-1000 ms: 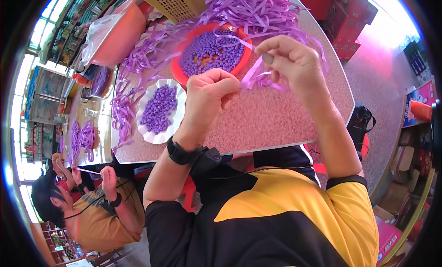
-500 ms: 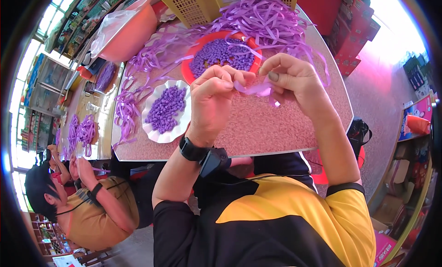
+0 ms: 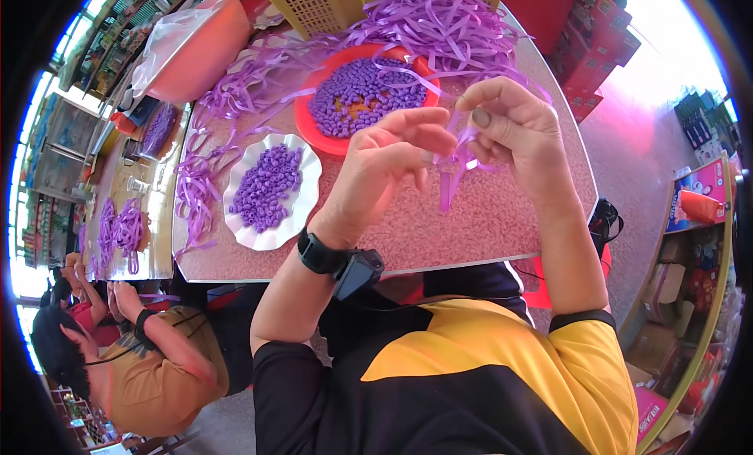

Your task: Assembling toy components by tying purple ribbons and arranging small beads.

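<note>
My left hand (image 3: 388, 169) and my right hand (image 3: 514, 129) meet above the speckled pink table (image 3: 486, 227), both pinching one short purple ribbon strip (image 3: 453, 172) that hangs down between the fingertips. A black watch sits on my left wrist. Just beyond my hands stands a red plate (image 3: 314, 125) heaped with small folded purple ribbon pieces. To the left of it, a white scalloped plate (image 3: 306, 192) holds more of the same purple pieces. Loose purple ribbon (image 3: 439, 20) lies piled behind the red plate.
Long ribbon strands (image 3: 192, 196) trail over the table's left edge. A yellow basket (image 3: 329, 4) and a pink tub (image 3: 196, 51) stand at the far side. Another person in an orange shirt (image 3: 149, 369) sits lower left, hands raised. Boxes and shelves (image 3: 690, 243) line the right.
My hands have drawn closer to me and slightly apart, off the red plate's edge, and the ribbon strip now hangs longer between them. The view has shifted a little.
</note>
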The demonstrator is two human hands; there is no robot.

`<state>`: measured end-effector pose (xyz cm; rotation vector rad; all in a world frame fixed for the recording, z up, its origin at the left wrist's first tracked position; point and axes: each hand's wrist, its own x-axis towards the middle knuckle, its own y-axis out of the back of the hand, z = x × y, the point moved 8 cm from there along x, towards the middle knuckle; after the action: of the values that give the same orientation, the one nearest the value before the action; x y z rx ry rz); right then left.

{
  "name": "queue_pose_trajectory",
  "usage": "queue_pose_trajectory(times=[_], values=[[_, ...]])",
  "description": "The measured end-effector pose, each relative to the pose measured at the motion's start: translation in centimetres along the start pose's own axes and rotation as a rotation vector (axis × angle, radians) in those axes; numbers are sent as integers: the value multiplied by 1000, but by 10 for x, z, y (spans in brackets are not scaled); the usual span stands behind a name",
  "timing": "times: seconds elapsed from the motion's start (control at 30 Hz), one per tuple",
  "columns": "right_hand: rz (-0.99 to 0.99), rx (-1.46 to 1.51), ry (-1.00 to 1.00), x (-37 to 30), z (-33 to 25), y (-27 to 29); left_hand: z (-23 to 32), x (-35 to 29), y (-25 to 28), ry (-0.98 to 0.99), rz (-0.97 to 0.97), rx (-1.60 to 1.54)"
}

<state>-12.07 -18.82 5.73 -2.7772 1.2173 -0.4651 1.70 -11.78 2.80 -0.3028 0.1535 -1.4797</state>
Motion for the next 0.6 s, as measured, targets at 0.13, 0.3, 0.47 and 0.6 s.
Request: queue_pose_trajectory(times=[0.13, 0.3, 0.47, 0.6], values=[[72, -137, 72, 0, -4, 6, -16, -8, -16, 264, -198, -249], [135, -373, 185, 0, -2, 10, -32, -16, 3, 367, -105, -248], [348, -693, 72, 0, 0, 32, -17, -19, 18, 201, -61, -249], [223, -738, 287, 6, -6, 16, -14, -16, 27, 173, 89, -205]])
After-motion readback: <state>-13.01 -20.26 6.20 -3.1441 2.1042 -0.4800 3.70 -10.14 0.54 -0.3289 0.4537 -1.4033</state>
